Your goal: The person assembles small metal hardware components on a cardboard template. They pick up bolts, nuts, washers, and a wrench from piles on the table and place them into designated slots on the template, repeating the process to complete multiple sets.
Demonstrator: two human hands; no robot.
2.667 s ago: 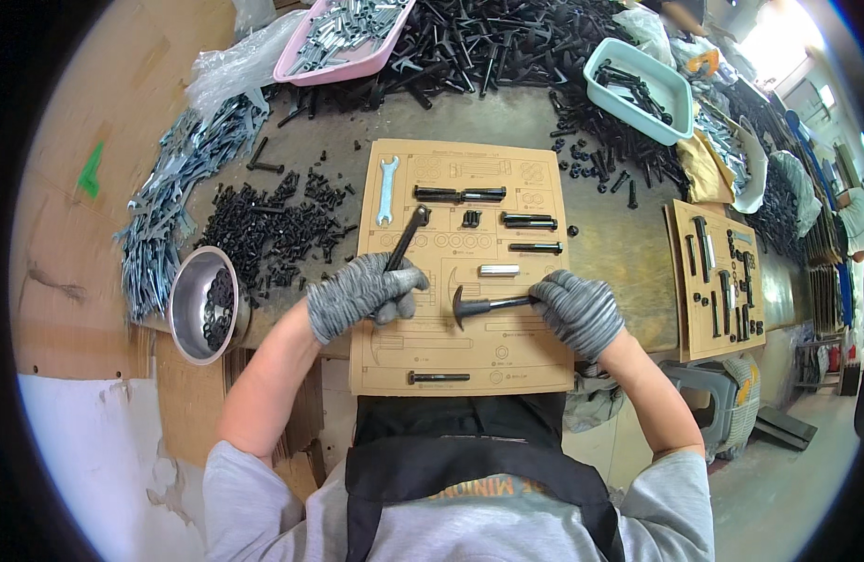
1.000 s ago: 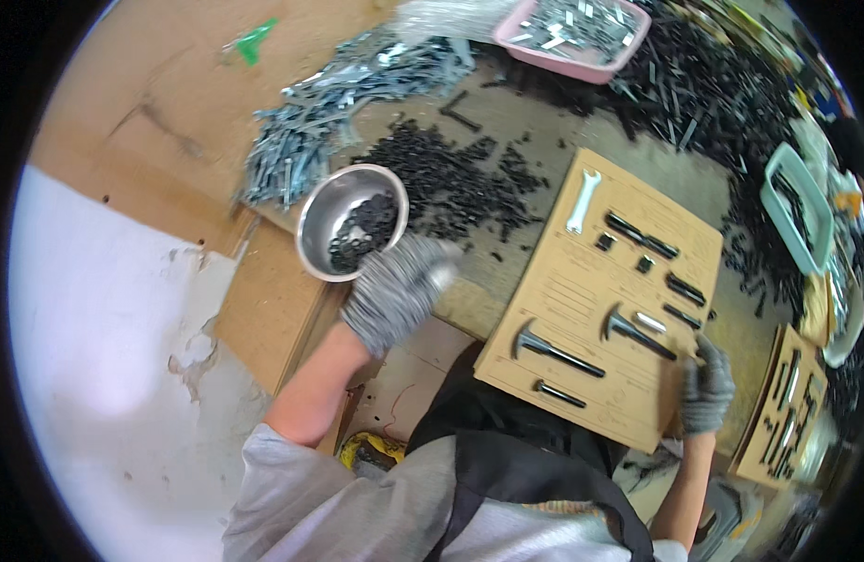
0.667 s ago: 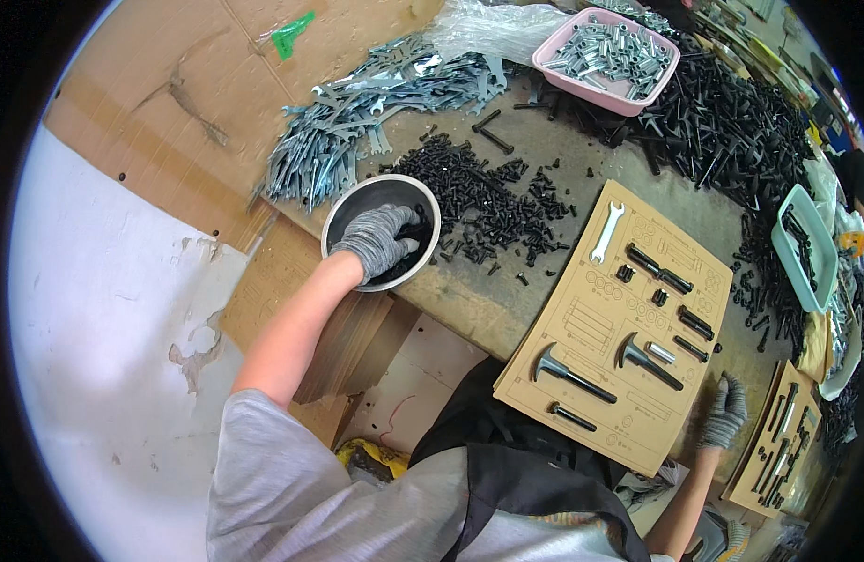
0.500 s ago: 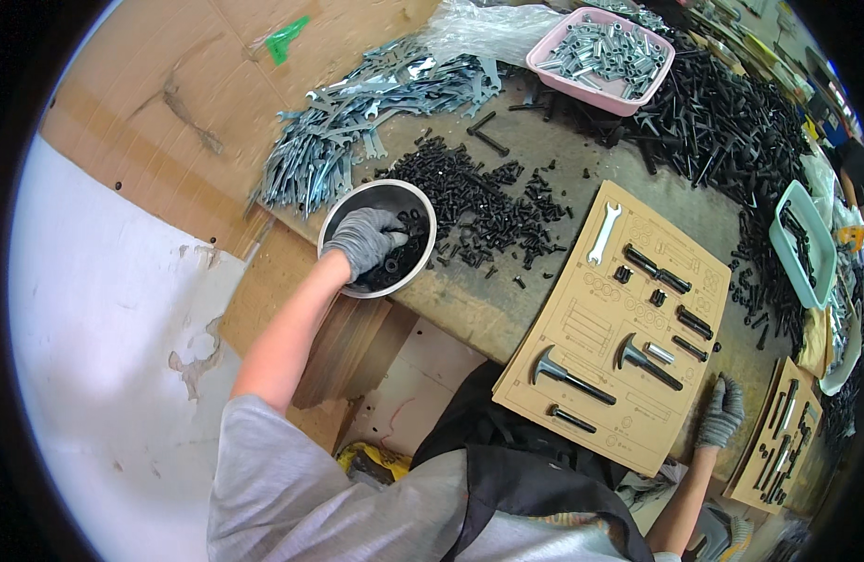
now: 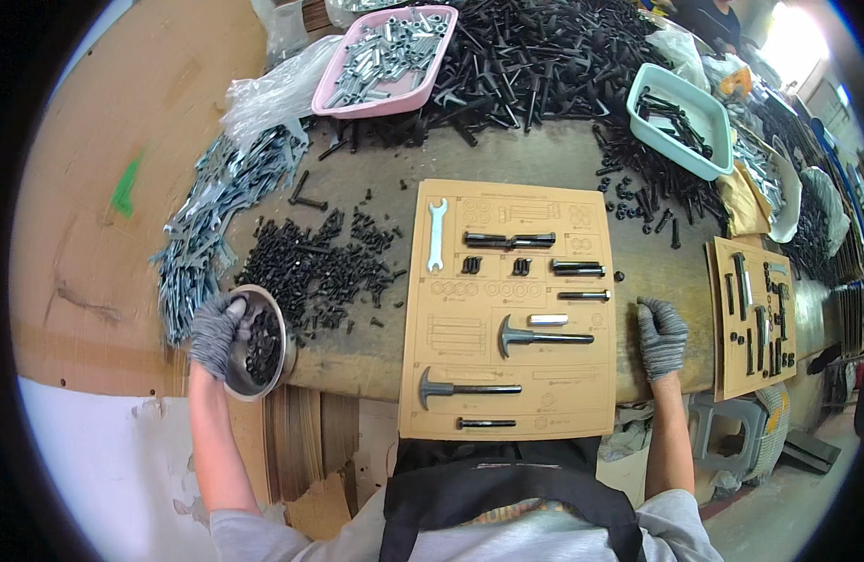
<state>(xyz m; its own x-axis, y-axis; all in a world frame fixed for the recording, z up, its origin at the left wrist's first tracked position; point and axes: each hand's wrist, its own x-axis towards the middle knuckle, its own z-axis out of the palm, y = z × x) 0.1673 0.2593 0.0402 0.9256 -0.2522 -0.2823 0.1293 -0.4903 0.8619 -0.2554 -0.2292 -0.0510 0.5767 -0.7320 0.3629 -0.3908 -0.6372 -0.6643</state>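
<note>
Two gloved hands are in view. I have the left hand point(image 5: 216, 330) at the near-left rim of the steel bowl point(image 5: 289, 352), fingers curled; I cannot tell whether it grips anything. The right hand point(image 5: 662, 339) is loosely curled beside the cardboard panel point(image 5: 582, 414), apart from it; its palm is hidden. The panel carries printed outlines, probably why the wrench point(image 5: 437, 236) and two hammers point(image 5: 471, 388) lie spaced on it. The black bolt pile point(image 5: 296, 272) adjoins the bowl, presumably for short reach.
</note>
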